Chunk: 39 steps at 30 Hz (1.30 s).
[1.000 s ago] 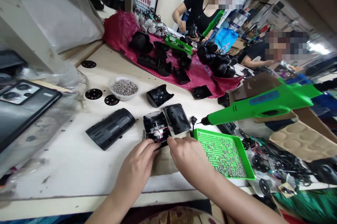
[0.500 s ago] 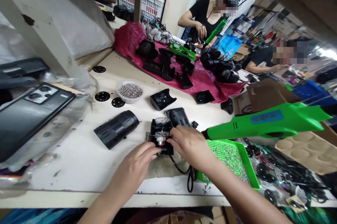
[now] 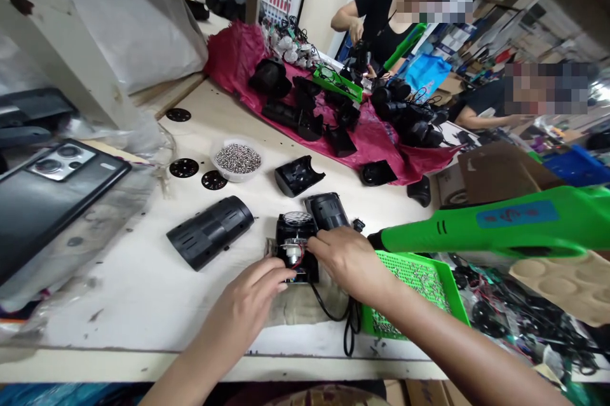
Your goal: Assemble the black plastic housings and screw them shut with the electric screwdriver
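Note:
In front of me lies an opened black device (image 3: 296,220), its inside showing a round clear lens-like part, a white motor-like part (image 3: 291,256) and red wires. The fingers of my left hand (image 3: 255,295) are closed on its lower left edge. At its right side, my right hand (image 3: 345,261) has bent fingers against the housing near the red wires; the fingertips are partly hidden. A black cable (image 3: 328,312) runs from the device toward the front right. Directly behind my right hand rests a black slotted shell (image 3: 328,210).
Left lies a larger black shell (image 3: 210,232). Behind it are a bowl of screws (image 3: 238,159) and black discs (image 3: 183,168). A green electric screwdriver (image 3: 457,225) hangs over a green tray (image 3: 455,288) of screws. A phone (image 3: 52,203) is at left. Two co-workers sit beyond a pink sheet (image 3: 229,66).
The view has shifted slightly. Both hands stay at the opened device with little visible movement. The far co-worker's raised hand has moved a little left.

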{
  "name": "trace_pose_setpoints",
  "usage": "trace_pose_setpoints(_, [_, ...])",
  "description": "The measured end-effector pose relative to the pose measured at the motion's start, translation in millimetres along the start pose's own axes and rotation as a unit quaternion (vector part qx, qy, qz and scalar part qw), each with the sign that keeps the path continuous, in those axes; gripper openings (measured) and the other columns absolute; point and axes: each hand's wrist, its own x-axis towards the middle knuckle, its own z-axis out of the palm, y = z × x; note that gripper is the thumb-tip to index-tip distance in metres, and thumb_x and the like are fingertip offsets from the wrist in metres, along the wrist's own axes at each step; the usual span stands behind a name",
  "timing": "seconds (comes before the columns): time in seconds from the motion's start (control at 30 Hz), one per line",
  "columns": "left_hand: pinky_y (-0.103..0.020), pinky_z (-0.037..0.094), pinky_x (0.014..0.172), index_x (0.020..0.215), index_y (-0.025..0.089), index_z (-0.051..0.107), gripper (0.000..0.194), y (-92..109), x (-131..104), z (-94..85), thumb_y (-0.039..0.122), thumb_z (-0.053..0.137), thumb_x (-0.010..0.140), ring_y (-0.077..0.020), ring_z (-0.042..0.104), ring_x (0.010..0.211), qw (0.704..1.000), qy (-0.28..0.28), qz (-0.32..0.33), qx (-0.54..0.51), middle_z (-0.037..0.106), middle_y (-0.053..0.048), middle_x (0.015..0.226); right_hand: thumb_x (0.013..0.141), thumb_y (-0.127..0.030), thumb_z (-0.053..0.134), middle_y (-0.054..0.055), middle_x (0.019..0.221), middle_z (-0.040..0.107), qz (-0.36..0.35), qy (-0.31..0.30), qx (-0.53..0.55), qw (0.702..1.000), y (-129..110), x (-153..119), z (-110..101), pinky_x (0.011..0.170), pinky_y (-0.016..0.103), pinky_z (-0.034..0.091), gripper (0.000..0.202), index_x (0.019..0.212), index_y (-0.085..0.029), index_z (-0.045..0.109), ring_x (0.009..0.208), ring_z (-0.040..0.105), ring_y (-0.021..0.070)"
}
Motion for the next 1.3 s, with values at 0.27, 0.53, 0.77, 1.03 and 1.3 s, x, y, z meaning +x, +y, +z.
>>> trace_pose_setpoints(0.27, [-0.026,0.060,0.082,0.111,0.026,0.066,0.036,-1.1,-2.7,2.5,0.009,0.041,0.091,-0.0158,0.069,0.097,1.000,-0.007,-0.020,-0.009,0.068,-0.005,0.110,0.089,-0.007,0.050,0.005,0.079,0.065,0.044,0.019,0.067,0.997,-3.1,2.9,9.0,0.062,0.031,0.034,0.017,0.085,-0.017,0.063,0.068,0.057,0.0172])
trace_pose_setpoints(0.53, [-0.029,0.060,0.079,0.108,0.022,0.069,0.026,4.3,-6.9,3.0,0.015,0.049,0.093,-0.0177,0.071,0.090,0.992,0.062,0.034,0.105,0.072,-0.006,0.104,0.099,-0.021,0.042,0.008,0.103,0.072,0.238,0.080,0.198,0.947,-11.9,-28.2,12.1,0.071,0.029,0.045,0.021,0.110,-0.017,0.060,0.088,0.069,0.0207])
trace_pose_setpoints(0.77, [-0.028,0.059,0.080,0.110,0.024,0.070,0.026,6.1,-7.5,-0.4,0.019,0.051,0.093,-0.0191,0.071,0.097,0.993,0.053,0.019,0.104,0.070,-0.007,0.114,0.096,-0.027,0.049,0.002,0.070,0.070,0.289,0.037,0.300,0.908,-34.2,-31.4,21.8,0.058,0.025,0.038,0.024,0.081,-0.020,0.066,0.064,0.066,0.0181])
trace_pose_setpoints(1.03, [-0.025,0.059,0.079,0.109,0.023,0.069,0.027,5.3,-6.7,2.2,0.019,0.047,0.095,-0.0166,0.071,0.094,0.994,0.057,0.037,0.088,0.070,-0.007,0.111,0.095,-0.026,0.046,0.000,0.059,0.062,0.293,0.048,0.378,0.877,-34.9,-26.2,29.8,0.054,0.023,0.036,0.027,0.073,-0.021,0.061,0.055,0.058,0.0153])
trace_pose_setpoints(1.3, [-0.034,0.051,0.097,0.114,0.033,0.065,0.027,8.6,-14.0,-0.8,0.025,0.062,0.089,-0.0189,0.061,0.110,0.983,0.176,-0.058,0.008,0.059,-0.004,0.123,0.097,-0.027,0.041,-0.001,0.060,0.059,0.280,0.086,0.416,0.861,-38.8,-31.4,36.9,0.053,0.023,0.038,0.029,0.073,-0.021,0.056,0.055,0.056,0.0146])
